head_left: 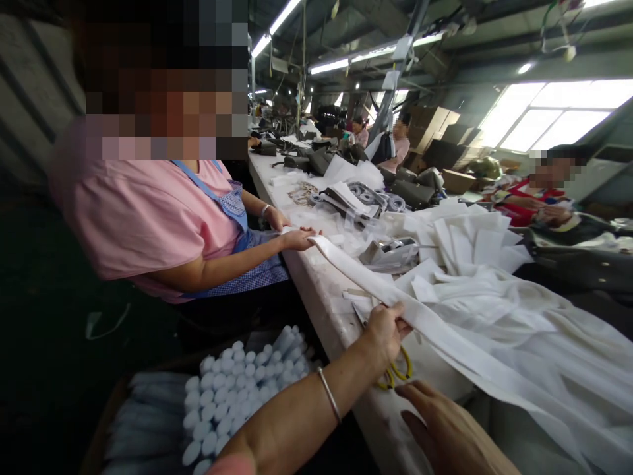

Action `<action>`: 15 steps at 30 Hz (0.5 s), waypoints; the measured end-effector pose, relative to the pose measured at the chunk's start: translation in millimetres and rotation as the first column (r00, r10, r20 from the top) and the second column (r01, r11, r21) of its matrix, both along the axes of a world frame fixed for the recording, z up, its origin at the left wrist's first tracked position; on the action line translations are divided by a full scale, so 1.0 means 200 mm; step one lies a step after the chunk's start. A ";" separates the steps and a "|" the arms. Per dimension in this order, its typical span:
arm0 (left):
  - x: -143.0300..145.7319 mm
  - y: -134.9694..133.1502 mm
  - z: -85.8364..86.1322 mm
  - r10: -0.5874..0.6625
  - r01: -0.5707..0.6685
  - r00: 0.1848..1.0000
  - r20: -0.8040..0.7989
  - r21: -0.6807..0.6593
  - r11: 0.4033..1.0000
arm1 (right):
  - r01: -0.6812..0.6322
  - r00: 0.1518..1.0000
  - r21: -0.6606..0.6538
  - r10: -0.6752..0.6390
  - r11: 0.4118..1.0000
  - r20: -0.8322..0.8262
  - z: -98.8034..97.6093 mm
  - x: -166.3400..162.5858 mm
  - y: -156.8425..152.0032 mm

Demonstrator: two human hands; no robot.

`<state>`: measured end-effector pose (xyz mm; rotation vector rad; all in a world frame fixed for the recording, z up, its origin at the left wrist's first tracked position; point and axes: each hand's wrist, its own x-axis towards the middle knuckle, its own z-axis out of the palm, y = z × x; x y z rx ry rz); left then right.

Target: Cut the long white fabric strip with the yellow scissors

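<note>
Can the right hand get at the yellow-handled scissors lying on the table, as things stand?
Probably yes. The right hand lies open beside the yellow-handled scissors with nothing between them. The left hand, gripping the white fabric strip, covers part of the scissors, so only the handles are free.

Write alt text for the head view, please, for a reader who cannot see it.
The left hand pinches a long white fabric strip over a cluttered worktable; a co-worker's hand holds its far end. The right hand hovers near yellow-handled scissors.

Yellow-handled scissors point(398, 371) half hidden behind left hand point(383, 333); right hand point(445, 429) cut off below.
</note>
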<state>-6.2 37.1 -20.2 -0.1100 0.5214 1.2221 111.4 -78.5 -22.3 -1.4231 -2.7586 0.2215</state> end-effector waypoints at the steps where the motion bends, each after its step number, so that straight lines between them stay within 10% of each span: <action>1: -0.02 -0.02 0.00 -0.001 0.001 1.000 -0.007 0.024 1.000 | 0.015 1.000 0.023 -0.015 1.000 0.010 -0.04 -0.02 0.03; 8: -0.10 -0.12 -0.01 -0.028 0.029 0.999 -0.016 0.038 0.999 | 0.113 0.977 0.263 -0.155 0.958 0.148 -0.36 -0.15 0.22; 15: -0.15 -0.16 0.02 -0.024 0.029 0.998 -0.059 0.089 0.996 | 0.203 0.960 0.307 -0.250 0.930 0.123 -0.36 -0.20 0.31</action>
